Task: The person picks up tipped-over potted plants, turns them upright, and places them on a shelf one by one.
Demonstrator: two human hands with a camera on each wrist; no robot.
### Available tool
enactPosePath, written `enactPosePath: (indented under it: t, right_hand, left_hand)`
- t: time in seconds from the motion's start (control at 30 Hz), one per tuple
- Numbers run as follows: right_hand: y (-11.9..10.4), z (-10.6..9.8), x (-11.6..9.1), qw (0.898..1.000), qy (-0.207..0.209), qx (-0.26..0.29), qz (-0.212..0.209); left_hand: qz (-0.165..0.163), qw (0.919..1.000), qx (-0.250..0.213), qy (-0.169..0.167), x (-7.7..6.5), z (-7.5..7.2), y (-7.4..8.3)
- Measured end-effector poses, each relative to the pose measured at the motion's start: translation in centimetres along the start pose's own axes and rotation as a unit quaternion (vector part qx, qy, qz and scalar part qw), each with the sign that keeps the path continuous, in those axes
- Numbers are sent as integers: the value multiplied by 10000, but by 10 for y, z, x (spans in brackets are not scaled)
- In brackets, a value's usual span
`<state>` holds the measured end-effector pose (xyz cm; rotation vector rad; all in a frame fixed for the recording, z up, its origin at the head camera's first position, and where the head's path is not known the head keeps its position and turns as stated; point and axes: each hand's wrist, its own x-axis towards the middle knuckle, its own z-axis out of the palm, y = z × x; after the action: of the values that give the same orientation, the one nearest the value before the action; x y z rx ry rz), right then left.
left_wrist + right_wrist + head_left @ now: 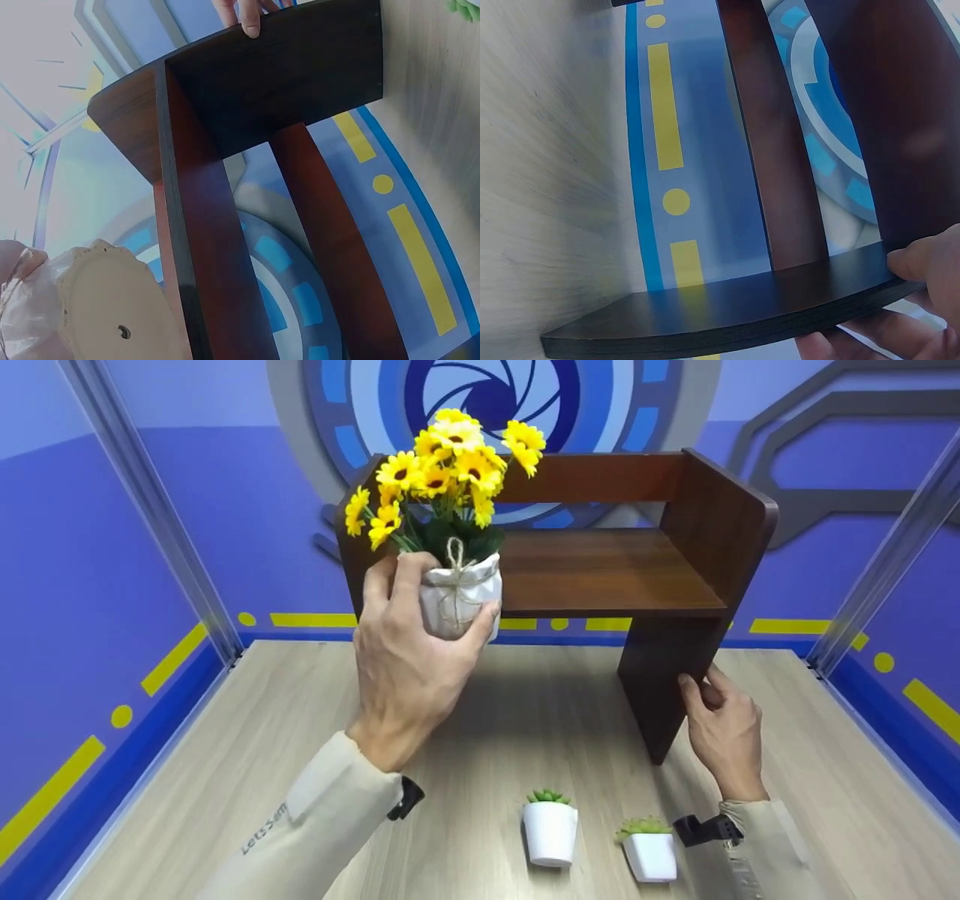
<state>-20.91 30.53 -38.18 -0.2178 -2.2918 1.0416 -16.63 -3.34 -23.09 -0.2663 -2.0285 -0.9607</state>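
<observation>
Holding a white wrapped pot [459, 598] in the air, the left hand [409, 660] has its fingers and thumb curled round the pot's lower body from behind and below. Pot contents: a bunch of yellow flowers [442, 465] with dark centres and green leaves, bound at the neck with a twine bow. Pot stands upright, long axis vertical, flowers pointing up and fanning slightly to the left and right. It sits above and just ahead of the palm, at the level of the shelf board, in front of the left end of the dark wooden shelf [600, 570]. From the head view I cannot tell whether the pot touches the board. The left wrist view shows the pot's round pale base [112, 307] from beneath, with a small central hole, close against the shelf's front edge.

Right hand [721, 727]: fingers curled round the front edge of the shelf's right side panel, low down near the counter [225, 780], thumb on the inner face. The right wrist view confirms a fingertip [919, 262] pressed on the panel's edge.

Shelf stands upright on the counter, back rail on top, one board between two side panels.

Other containers on the counter, near the front edge and well apart from the left hand: two small white pots, left one [550, 831] taller, right one [649, 855] shorter, each holding a small green succulent. Both upright, standing near each other and not touching. The right one stands just beside the right wrist.
</observation>
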Motion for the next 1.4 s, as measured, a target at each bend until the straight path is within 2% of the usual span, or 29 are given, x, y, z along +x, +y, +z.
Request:
enactPosePath:
  t: [0.3,0.63,1.03,1.4]
  right_hand:
    - [-1,2,0,10000,42,27,-38]
    - [0,1,-1,10000,-34,33,-23]
    - [0,1,0,9998,110,-154,-1]
    - [-1,1,0,10000,46,3,-15]
  left_hand:
    - [-99,9999,-8,-19,7,6,-6]
    - [-88,9995,151,248,18,18,-13]
    - [-176,9993,147,303,32,33,-16]
    - [-158,9994,129,295,46,39,-22]
